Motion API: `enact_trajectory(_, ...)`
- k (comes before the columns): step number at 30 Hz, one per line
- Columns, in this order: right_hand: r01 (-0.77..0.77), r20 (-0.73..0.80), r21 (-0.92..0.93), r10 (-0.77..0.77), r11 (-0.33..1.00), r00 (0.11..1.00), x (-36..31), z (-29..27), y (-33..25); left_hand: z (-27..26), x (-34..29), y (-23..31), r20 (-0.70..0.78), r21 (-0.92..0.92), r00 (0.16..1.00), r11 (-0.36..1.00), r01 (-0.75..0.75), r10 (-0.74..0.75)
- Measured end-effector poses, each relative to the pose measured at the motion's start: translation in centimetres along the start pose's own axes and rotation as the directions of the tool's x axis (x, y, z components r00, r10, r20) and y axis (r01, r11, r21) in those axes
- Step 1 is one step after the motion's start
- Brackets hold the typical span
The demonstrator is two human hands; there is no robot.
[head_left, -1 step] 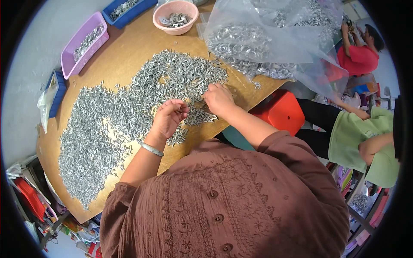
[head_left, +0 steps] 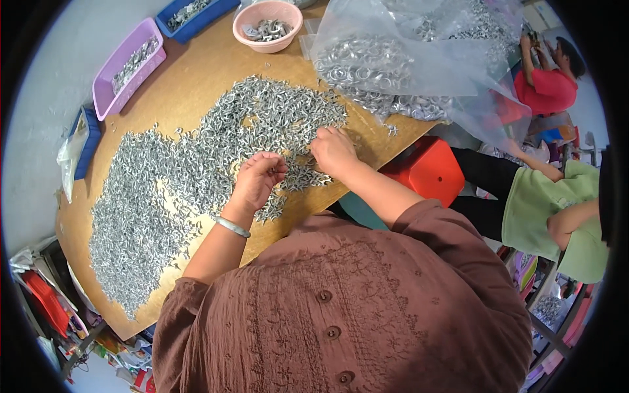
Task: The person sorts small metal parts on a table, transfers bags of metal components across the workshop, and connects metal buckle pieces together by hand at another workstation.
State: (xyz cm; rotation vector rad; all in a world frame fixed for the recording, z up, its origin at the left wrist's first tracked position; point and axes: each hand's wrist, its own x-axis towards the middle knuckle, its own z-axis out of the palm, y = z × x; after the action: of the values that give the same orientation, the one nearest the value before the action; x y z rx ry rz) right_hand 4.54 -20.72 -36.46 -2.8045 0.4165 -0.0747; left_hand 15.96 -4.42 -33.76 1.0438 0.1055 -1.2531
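A wide heap of small, curved silver metal pieces (head_left: pixel 147 190) covers much of the wooden table in front of me. My left hand (head_left: pixel 260 178), with a pale bangle (head_left: pixel 232 227) on the wrist, hovers over the near right part of the heap. Its fingers are curled in a pinch, and whatever is between them is too small to make out. At the heap's right edge, my right hand (head_left: pixel 333 150) is palm down with bent fingers drawn together, the tips touching the metal pieces. Anything under those fingertips is hidden.
Along the far left stand a purple tray (head_left: pixel 103 92), a blue tray (head_left: pixel 208 13) and a pink bowl (head_left: pixel 261 47) holding metal pieces. Clear plastic bags (head_left: pixel 367 62) of rings fill the far right. A red stool (head_left: pixel 436 171) and a person in green (head_left: pixel 540 203) are right of the table.
Both my hands stay almost in place; the left one's fingers shift only slightly. At the right, the person in green has moved a little.
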Motion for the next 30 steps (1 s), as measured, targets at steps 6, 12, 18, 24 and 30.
enact_trajectory(6, 0.075, -0.047, -0.033, -0.077, 0.997, 0.996, 0.3, 0.6, 0.4, 1.6, 3.3, -1.5, 0.135, 0.932, 0.938, 0.281, -0.229, 0.318)
enact_trajectory(12, 0.059, -0.133, 0.02, -0.056, 0.998, 0.989, 0.4, 0.8, 1.2, 2.9, 5.5, -1.7, 0.414, 0.902, 0.849, -0.274, -0.334, 0.328)
enact_trajectory(18, -0.234, 0.054, 0.769, 0.304, 0.595, 0.951, -0.4, 0.1, 2.4, 2.1, 5.1, -1.5, 0.424, 0.902, 0.848, -0.23, -0.365, 0.319)
enact_trajectory(24, -0.259, 0.314, 0.941, 0.277, -0.216, 0.908, -3.0, -2.2, 2.8, 2.3, 4.7, -0.5, 0.517, 0.841, 0.818, -0.327, -0.431, 0.252)
enact_trajectory(30, -0.191, 0.29, 0.94, 0.364, -0.284, 0.885, -9.7, -4.3, -0.7, 0.1, 5.6, -0.5, 0.597, 0.753, 0.779, -0.469, -0.461, 0.192)
